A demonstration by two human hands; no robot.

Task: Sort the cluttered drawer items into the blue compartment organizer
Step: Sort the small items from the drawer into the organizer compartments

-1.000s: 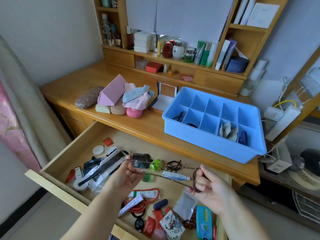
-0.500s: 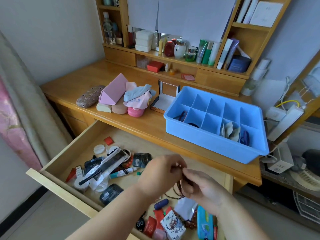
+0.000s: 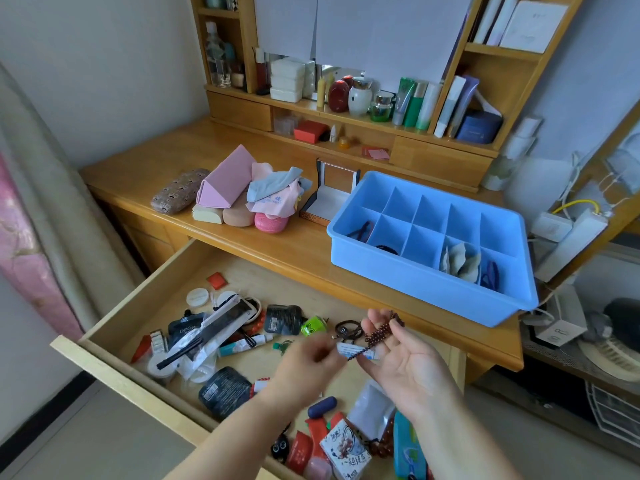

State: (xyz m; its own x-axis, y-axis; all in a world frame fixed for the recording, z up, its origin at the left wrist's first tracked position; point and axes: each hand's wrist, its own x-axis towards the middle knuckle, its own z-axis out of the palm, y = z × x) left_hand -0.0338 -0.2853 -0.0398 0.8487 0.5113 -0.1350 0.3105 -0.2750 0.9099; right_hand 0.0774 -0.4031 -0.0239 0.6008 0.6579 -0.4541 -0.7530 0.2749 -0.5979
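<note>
Two hands over one drawer (image 3: 145,313): right hand (image 3: 405,365) open under one bead string (image 3: 379,336), left hand (image 3: 308,362) blurred, grip unclear.

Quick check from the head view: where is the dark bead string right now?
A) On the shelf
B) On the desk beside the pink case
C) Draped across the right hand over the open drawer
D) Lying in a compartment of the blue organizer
C: the dark bead string lies bunched over the right hand, above the drawer, short of the blue organizer.
</note>
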